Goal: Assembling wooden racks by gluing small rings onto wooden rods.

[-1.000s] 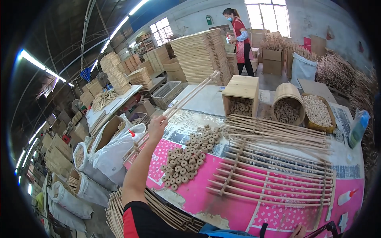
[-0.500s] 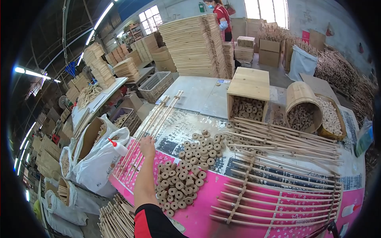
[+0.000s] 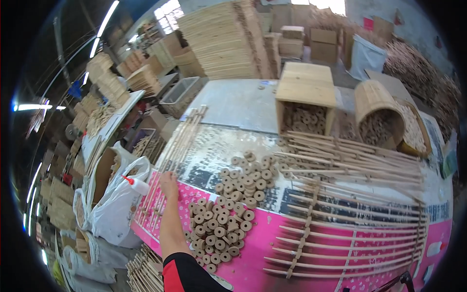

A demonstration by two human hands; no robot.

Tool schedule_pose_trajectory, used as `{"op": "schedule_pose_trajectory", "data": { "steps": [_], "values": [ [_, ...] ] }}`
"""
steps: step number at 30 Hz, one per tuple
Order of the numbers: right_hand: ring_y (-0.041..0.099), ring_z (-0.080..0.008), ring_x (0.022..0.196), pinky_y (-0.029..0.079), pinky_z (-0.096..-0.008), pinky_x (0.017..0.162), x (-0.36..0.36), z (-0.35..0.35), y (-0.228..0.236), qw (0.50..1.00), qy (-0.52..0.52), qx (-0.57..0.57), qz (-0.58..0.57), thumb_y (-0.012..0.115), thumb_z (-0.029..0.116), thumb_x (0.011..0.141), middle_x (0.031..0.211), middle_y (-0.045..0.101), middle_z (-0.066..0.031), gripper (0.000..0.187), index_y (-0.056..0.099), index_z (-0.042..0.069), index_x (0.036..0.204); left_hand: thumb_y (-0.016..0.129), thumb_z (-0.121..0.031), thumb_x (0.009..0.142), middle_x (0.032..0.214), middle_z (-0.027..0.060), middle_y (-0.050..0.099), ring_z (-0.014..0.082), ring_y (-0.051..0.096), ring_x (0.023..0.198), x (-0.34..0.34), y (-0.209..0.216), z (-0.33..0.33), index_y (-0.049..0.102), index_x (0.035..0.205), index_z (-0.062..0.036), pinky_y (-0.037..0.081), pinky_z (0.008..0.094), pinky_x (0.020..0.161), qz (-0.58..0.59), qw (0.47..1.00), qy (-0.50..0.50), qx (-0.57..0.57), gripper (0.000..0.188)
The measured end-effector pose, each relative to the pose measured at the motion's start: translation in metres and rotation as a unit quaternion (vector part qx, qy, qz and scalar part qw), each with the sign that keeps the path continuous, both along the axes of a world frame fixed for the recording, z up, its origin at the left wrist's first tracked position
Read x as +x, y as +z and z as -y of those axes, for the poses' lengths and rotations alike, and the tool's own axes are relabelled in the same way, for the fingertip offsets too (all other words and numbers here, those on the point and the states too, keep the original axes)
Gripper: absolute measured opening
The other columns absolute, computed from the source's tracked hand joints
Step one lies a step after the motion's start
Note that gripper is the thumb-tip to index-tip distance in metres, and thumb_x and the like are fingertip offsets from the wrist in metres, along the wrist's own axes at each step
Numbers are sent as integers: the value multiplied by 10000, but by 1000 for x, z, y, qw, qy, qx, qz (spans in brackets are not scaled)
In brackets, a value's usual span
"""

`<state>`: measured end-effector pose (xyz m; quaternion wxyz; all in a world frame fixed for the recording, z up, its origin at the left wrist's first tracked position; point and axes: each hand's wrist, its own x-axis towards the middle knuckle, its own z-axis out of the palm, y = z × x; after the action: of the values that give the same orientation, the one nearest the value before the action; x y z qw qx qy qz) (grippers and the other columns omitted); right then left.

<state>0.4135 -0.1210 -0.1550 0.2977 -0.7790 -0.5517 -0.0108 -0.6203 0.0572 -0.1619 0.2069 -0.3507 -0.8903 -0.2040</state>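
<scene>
My left hand (image 3: 169, 185) reaches to the left side of the table, its fingers bent down around a thin wooden rod (image 3: 178, 152) in a bundle of long rods. The fingertips are partly hidden. Small wooden rings sit on the near ends of these rods. Right beside my forearm lies a heap of round wooden discs with centre holes (image 3: 220, 228), on a pink sheet (image 3: 262, 238). My right hand is out of view. On the right rests a ladder-like row of rods (image 3: 350, 238) joined by crosspieces.
A wooden box (image 3: 305, 80) and a tipped wooden barrel (image 3: 377, 104) hold more discs at the back. More rods (image 3: 350, 158) lie before them. Left of the table are a red-tipped glue bottle (image 3: 137, 185) and white sacks (image 3: 114, 209). Stacked boards (image 3: 219, 41) rise behind.
My left hand has shifted slightly left and nearer. Two rods that stood apart now lie close against the others. The view has tilted, and a person in red at the back has left it.
</scene>
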Motion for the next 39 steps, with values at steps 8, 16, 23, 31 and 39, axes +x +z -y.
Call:
{"op": "schedule_pose_trajectory", "data": {
  "steps": [8, 16, 23, 31, 39],
  "values": [
    [566, -294, 689, 460, -402, 657, -38, -40, 21, 997, -30, 14, 70, 586, 185, 1049, 784, 588, -163, 208, 625, 13, 937, 691, -25, 867, 1321, 200, 619, 383, 579, 1257, 2, 31, -14, 627, 1347, -92, 468, 465, 1042, -116, 989, -20, -87, 490],
    [611, -285, 696, 468, -376, 648, -43, -42, 32, 999, -12, 30, 28, 616, 162, 1030, 807, 619, -146, 157, 660, 25, 969, 647, -11, 962, 1299, 128, 671, 260, 631, 1180, 350, 153, -111, 653, 1325, -67, 484, 353, 1012, 193, 858, -476, 19, 367],
    [624, -293, 703, 483, -375, 649, -49, -37, 31, 998, -13, 59, -30, 662, 128, 983, 800, 621, -145, 117, 657, 20, 940, 745, -238, 879, 1348, 130, 590, 328, 575, 1237, 588, 131, 9, 636, 1290, -113, 483, 469, 1023, 63, 629, -757, -165, 443],
    [642, -338, 736, 494, -416, 656, -49, -41, 52, 995, 5, 91, -47, 700, 99, 924, 799, 636, -145, 91, 665, 26, 881, 760, -187, 852, 1322, 105, 582, 294, 583, 1195, 631, 101, 48, 648, 1320, -128, 467, 435, 986, 31, 696, -698, -166, 484],
    [600, -352, 720, 455, -444, 650, -59, -50, 30, 994, 35, 94, -53, 677, 159, 958, 794, 622, -153, 165, 660, 31, 855, 697, -114, 867, 1110, 122, 672, 325, 653, 993, 612, 99, 52, 721, 1057, -76, 517, 464, 827, 81, 731, -670, -99, 196]
  ]
}}
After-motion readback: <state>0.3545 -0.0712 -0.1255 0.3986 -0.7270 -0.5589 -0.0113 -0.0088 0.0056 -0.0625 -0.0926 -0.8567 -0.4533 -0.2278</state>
